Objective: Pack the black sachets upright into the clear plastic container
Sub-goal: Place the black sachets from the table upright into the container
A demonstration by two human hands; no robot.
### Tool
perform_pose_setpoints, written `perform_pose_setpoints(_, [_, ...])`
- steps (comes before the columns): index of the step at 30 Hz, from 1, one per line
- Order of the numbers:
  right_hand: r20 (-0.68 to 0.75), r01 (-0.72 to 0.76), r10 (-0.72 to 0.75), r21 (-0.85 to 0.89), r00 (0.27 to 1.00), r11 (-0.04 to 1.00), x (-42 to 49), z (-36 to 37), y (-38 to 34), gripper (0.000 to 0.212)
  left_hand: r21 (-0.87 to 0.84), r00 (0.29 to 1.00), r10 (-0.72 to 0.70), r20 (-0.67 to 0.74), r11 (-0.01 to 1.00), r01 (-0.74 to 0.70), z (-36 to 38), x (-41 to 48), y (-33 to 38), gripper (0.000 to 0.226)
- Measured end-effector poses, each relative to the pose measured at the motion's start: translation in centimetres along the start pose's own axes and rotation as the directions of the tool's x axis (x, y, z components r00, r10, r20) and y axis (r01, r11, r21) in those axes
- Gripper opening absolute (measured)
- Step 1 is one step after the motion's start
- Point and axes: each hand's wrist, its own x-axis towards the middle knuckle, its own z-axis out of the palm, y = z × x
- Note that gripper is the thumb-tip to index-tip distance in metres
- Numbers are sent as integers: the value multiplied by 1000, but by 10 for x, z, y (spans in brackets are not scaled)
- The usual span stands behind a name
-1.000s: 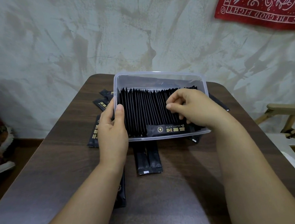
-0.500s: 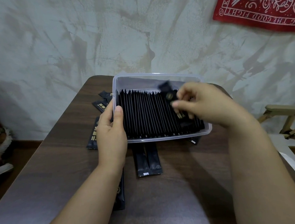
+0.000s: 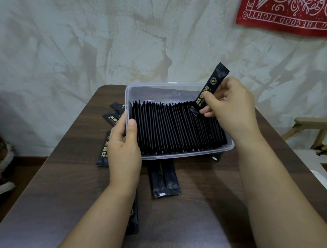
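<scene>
– Risk at that point?
– The right hand [image 3: 233, 106] pinched one sachet [image 3: 211, 86], tilted, above the right end of the clear container [image 3: 180, 154], where a tight upright row [image 3: 178, 126] stood. Forced in, it might have buckled or toppled its neighbours. The left hand [image 3: 123, 146] gripped the left wall.
– Any writing?
– "THE GOOD FIGHT" on a red cloth [image 3: 290, 6]; the sachet's gold print was unreadable.

Sachets [image 3: 176, 126] stand in the container [image 3: 182, 154]; loose sachets [image 3: 164, 179] lie before it.
</scene>
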Motion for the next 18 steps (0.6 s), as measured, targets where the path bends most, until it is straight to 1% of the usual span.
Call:
perform_pose_setpoints(4, [38, -2, 3, -31, 999, 1000, -2, 5, 2, 22, 6, 1000, -6, 7, 1000, 6, 0, 0, 0, 34])
perform_pose_setpoints(9, [120, -4, 14, -88, 993, 996, -3, 8, 4, 22, 20, 1000, 1, 11, 1000, -1, -1, 0, -2, 34])
perform_pose_setpoints(14, [212, -10, 57, -217, 976, 976, -1, 3, 5, 18, 31, 1000, 5, 11, 1000, -5, -2, 1, -3, 34])
perform_pose_setpoints(18, [310, -1, 118, -353, 943, 935, -2, 1, 2, 20, 26, 1000, 2, 12, 1000, -2, -1, 0, -2, 34])
